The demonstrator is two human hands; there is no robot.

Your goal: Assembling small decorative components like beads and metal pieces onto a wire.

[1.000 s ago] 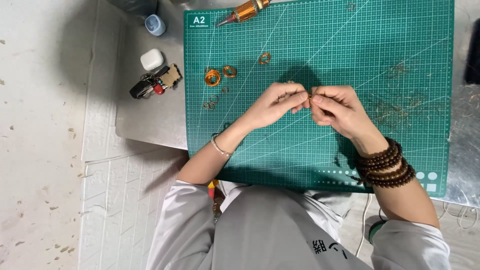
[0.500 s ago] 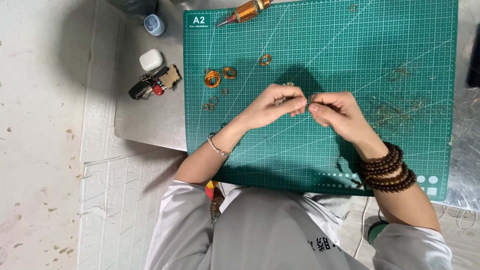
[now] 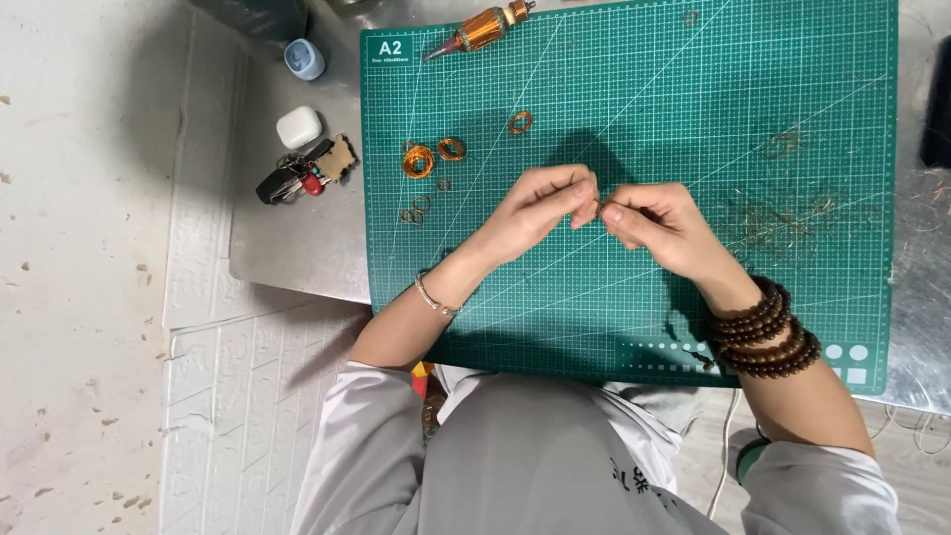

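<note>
A: Where did the two hands stand at that moment?

B: Both were above the middle of the green cutting mat (image 3: 634, 327). The left hand (image 3: 540, 208) and the right hand (image 3: 659, 223) met fingertip to fingertip, with a small thin piece of wire (image 3: 598, 205) pinched between them.

A: How closed were they?

B: The fingers of both were curled in and pressed on the piece. It was too small to say more about its form.

A: Which way did the piece lie?

B: It seemed to run from 9 to 3 o'clock, from one hand to the other. Both hands were equally near, since both touched it.

A: What was around them?

B: At 10 o'clock from the hands lay the copper wire coils (image 3: 434, 157), well apart from the fingers. At 11 o'clock, at the far mat edge, lay a copper-wound rotor (image 3: 482, 28). Off the mat at 9 o'clock were a white case (image 3: 298, 127) and a bunch of keys (image 3: 297, 178). At 3 o'clock lay loose wire scraps (image 3: 783, 213).

A: Was there room for moving?

B: Yes, the mat under the hands and toward 6 o'clock was bare.
</note>
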